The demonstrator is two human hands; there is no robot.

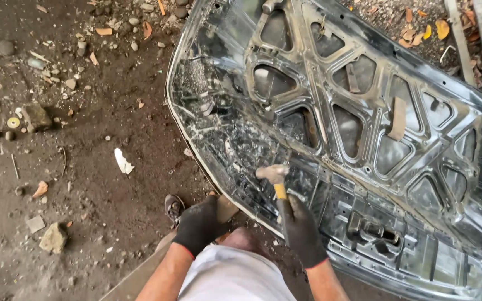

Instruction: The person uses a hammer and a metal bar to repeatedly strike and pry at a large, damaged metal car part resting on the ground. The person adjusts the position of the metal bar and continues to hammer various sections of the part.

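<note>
A large grey car hood [364, 128] lies upside down on the dirt, its ribbed inner frame facing up. My right hand [302, 231], in a black glove, grips the yellow-and-black handle of a hammer [274, 175]. The hammer's head hovers just over the near left part of the hood's underside. In a matching black glove, my left hand [199, 226] presses on a flat brownish block [225, 209] under the hood's near edge. A light grey shirt or shorts shows between my arms.
Bare brown dirt [85, 167] to the left is strewn with stones, dry leaves and a white scrap [123, 161]. A sandalled foot [173, 207] rests by my left hand. More leaves lie beyond the hood at top right.
</note>
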